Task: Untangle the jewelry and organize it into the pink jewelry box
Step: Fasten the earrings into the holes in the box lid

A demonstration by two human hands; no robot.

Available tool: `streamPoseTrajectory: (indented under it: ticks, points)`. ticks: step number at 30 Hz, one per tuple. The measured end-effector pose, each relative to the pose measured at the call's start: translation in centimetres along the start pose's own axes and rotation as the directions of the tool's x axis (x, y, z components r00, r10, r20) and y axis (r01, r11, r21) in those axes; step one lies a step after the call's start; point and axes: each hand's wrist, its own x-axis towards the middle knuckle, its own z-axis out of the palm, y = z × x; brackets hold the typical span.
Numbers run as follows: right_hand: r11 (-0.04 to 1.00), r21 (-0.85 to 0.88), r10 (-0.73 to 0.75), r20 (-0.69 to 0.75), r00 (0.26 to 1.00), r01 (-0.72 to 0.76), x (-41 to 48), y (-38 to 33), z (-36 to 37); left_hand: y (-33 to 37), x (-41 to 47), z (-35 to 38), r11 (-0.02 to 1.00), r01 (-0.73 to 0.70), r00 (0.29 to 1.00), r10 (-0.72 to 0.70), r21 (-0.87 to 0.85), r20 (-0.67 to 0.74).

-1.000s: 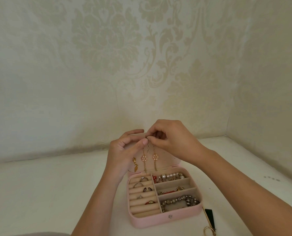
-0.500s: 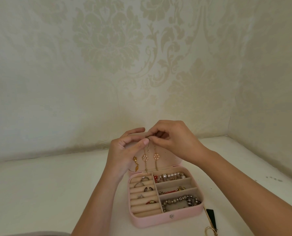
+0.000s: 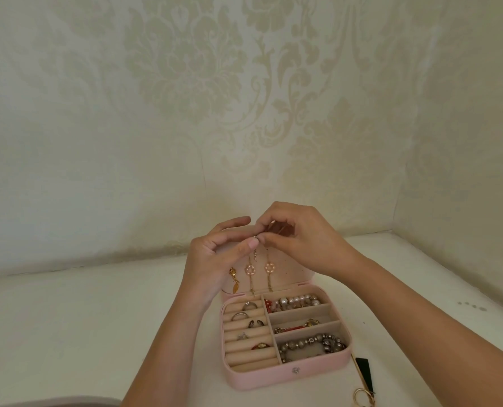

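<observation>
From the head camera, the pink jewelry box stood open on the white table at about five o'clock from the frame's centre, its lid upright. Both hands met at the lid's top edge: the left hand curled with thumb and forefinger pinched close, the right hand pinching a small earring that dangled beneath the fingertips. Two gold ring-drop earrings hung on the lid, with a leaf pendant at their nine o'clock. Rings sat in the left rolls; a pearl bracelet and a grey bead bracelet filled the right compartments.
</observation>
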Motion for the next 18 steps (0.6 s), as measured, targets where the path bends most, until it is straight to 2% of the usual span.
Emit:
streamPoseTrajectory:
  ticks: [3, 7, 11, 14, 18]
  points:
    - [0.994, -0.086, -0.066, -0.006, 0.998, 0.065, 0.0, 0.2, 0.3, 0.1, -0.1, 0.0, 1.000, -0.001, 1.000, 0.001, -0.002, -0.008]
    - [0.987, -0.139, -0.085, -0.047, 0.995, 0.078, 0.1, 0.3, 0.2, 0.1, -0.1, 0.2, 1.000, -0.004, 0.999, 0.005, 0.022, -0.040]
    - [0.969, -0.239, -0.090, -0.091, 0.992, 0.066, 0.3, 0.8, -0.1, 0.0, -0.1, 0.2, 0.990, -0.028, 0.993, 0.043, 0.140, -0.108]
    - [0.946, -0.323, -0.029, -0.132, 0.991, -0.015, 0.4, 1.6, -0.5, -0.3, -0.1, 0.0, 0.969, -0.034, 0.988, 0.069, 0.245, -0.137]
    - [0.932, -0.350, 0.077, -0.070, 0.995, -0.097, 0.3, 2.2, -0.6, -0.7, -0.2, -0.1, 0.944, -0.034, 0.984, 0.089, 0.330, -0.153]
